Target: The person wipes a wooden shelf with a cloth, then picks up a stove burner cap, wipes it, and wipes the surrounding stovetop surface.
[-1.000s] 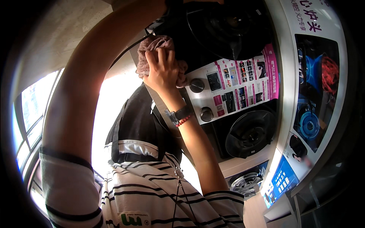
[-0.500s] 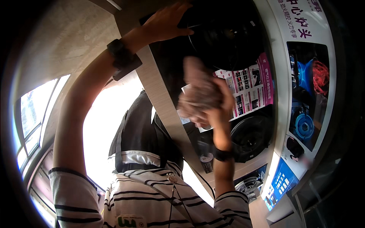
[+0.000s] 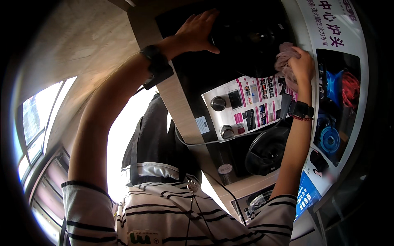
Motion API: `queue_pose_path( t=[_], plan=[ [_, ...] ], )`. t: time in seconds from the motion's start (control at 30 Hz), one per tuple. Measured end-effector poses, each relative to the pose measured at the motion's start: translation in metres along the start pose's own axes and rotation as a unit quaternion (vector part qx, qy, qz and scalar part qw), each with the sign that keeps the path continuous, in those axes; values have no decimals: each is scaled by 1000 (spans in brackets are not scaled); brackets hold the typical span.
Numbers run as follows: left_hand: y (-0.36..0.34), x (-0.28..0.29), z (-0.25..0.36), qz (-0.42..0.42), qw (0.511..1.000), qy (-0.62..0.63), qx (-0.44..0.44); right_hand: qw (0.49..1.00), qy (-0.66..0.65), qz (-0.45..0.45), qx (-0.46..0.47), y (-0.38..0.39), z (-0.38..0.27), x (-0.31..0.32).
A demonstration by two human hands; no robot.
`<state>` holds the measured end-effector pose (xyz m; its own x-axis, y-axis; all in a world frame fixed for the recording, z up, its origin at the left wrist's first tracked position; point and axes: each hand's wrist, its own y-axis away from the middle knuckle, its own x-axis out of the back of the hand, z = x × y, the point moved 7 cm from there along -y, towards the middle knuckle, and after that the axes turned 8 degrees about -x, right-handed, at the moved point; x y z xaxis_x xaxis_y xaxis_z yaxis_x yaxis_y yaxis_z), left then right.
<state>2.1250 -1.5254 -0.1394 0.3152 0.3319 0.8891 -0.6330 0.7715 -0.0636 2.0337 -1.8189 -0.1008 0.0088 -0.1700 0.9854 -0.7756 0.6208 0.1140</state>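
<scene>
My left hand (image 3: 198, 33) lies with spread fingers on the black glass cooktop (image 3: 186, 71), beside the dark upper burner (image 3: 250, 39). It holds nothing. My right hand (image 3: 303, 65) is closed around a crumpled pinkish-grey cloth (image 3: 284, 60), at the cooktop's far right edge near that burner. Below the cloth, a printed white and pink sheet (image 3: 242, 112) covers the cooktop's middle. Two round metal knobs (image 3: 218, 103) stand out at the sheet's left side. My right forearm reaches past the lower burner (image 3: 269, 149).
An upright panel with colourful flame pictures (image 3: 347, 88) borders the cooktop on the right. A thin grey cable (image 3: 201, 144) crosses near the knobs. A small clear cup-like object with a pale round face (image 3: 225, 169) sits by the lower corner. The wooden counter edge (image 3: 170, 92) runs along the left.
My right hand has carried the cloth from the cooktop's middle to its far right edge, uncovering the knobs. My left hand stays spread on the glass, slightly shifted in the view.
</scene>
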Motion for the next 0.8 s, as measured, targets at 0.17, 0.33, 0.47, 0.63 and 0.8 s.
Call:
queue_pose_path(
  t=[0.17, 0.33, 0.47, 0.63, 0.8],
  plan=[
    [6, -3, 10, 31, 996, -64, 48, 990, 46, 62, -118, -1, 15, 18],
    [30, 10, 44, 116, 990, -28, 71, 976, -44, 106, -187, 34, 98, 45],
    [67, -25, 89, -13, 990, 116, 74, 902, -369, 64, -215, 94, 167, 51],
    [66, -79, 114, -90, 950, 222, 201, 901, -388, 66, -181, 182, 192, 62],
    [49, -96, 136, -165, 936, 184, 252, 864, -405, 104, -280, 257, 226, 49]
  ],
)
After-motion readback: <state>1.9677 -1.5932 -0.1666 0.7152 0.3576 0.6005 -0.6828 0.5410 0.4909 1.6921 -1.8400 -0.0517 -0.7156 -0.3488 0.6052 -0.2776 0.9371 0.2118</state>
